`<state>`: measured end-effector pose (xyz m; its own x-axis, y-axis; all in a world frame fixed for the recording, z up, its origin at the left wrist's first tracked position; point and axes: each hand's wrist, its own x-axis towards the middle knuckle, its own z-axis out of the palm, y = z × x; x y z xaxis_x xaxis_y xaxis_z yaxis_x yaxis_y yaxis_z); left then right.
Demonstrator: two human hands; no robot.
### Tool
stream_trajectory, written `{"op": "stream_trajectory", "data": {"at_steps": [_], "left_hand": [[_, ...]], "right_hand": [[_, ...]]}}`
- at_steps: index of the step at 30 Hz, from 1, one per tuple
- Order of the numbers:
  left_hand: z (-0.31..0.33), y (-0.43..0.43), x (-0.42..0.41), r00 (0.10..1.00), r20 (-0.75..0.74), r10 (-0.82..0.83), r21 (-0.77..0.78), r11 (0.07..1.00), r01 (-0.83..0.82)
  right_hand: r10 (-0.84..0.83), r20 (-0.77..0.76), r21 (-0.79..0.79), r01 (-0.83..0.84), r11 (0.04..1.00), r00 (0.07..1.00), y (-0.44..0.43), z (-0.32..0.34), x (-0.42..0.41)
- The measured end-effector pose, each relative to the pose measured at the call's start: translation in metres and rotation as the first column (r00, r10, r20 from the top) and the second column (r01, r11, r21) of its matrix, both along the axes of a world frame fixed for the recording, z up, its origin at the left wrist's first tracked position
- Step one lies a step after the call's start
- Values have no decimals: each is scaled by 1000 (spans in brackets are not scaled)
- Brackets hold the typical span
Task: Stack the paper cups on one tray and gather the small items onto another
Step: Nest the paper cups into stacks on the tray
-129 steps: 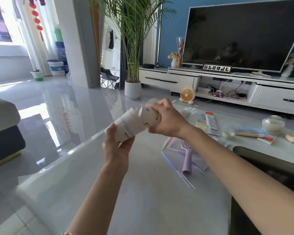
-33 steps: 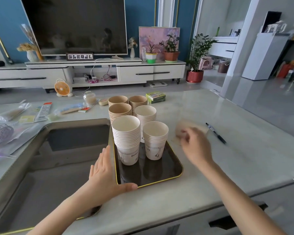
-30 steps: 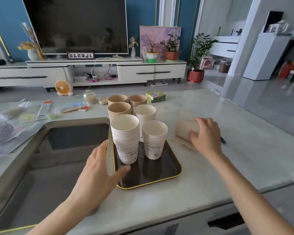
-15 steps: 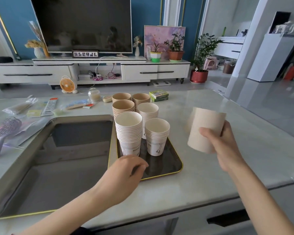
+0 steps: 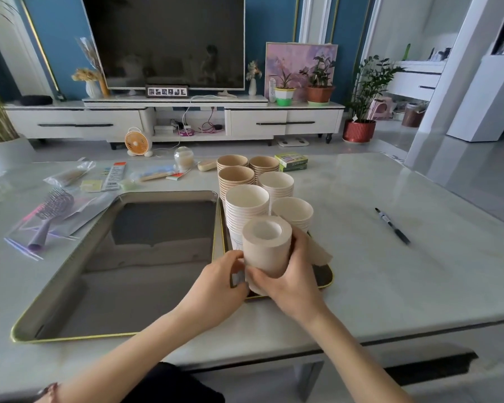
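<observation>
Several stacks of white and brown paper cups point(image 5: 246, 207) stand on a small dark tray point(image 5: 327, 279) with a yellow rim. Over that tray's near end, a beige paper roll point(image 5: 266, 245) stands upright with a loose tail on its right. My right hand point(image 5: 291, 283) grips the roll from the right and below. My left hand point(image 5: 216, 286) has its fingers curled against the roll's lower left side. A large shiny tray point(image 5: 70, 334) lies to the left of the cups with nothing in it.
A black pen point(image 5: 393, 226) lies on the table to the right. A purple hairbrush point(image 5: 51, 213) in a clear bag, packets and small items point(image 5: 114, 175) lie at the back left. A green box point(image 5: 293, 162) sits behind the cups. The table's front edge is near me.
My right hand picked the paper roll off the table at the right and carried it left, over the cup tray's near end. My left hand left the tray edge and took hold of the roll.
</observation>
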<state>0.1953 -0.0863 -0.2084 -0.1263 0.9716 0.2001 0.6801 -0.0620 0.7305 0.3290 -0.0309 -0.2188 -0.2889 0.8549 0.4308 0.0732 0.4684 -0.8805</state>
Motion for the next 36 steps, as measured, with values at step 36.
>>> {"op": "stream_trajectory", "data": {"at_steps": [36], "left_hand": [[2, 33, 42, 710, 566, 419, -321, 905, -279]], "right_hand": [[-313, 815, 93, 424, 901, 487, 72, -7, 69]]}}
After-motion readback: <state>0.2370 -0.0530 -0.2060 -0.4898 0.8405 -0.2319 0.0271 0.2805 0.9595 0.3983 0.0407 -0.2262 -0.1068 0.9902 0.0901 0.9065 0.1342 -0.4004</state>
